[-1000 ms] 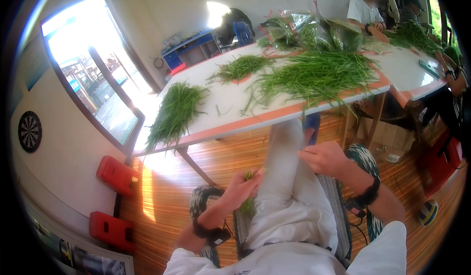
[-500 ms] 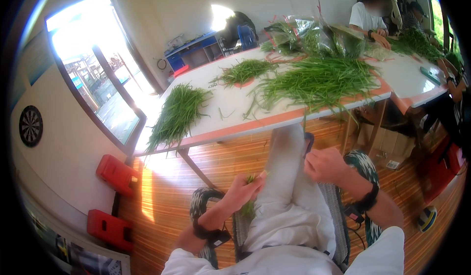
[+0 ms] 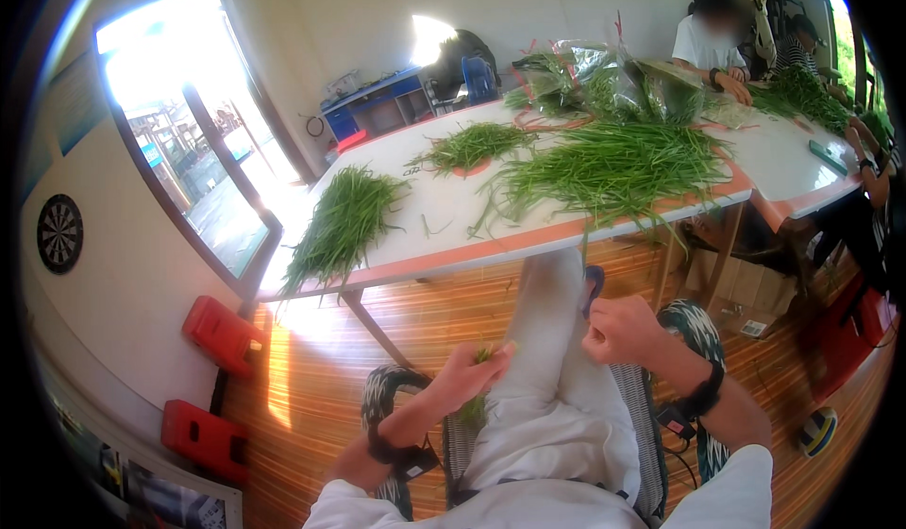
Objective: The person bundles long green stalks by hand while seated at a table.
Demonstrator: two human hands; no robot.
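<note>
At twelve o'clock on the worktop (image 3: 448, 210), clear bags (image 3: 618, 90) hold green stalks; a loose heap (image 3: 618, 166) lies just nearer. At two o'clock stands a cardboard box (image 3: 758, 293), contents hidden. At eleven, the left hand (image 3: 469, 375) grips a small green bunch (image 3: 475, 409); the right hand (image 3: 618, 331) is clenched, any contents indiscernible.
</note>
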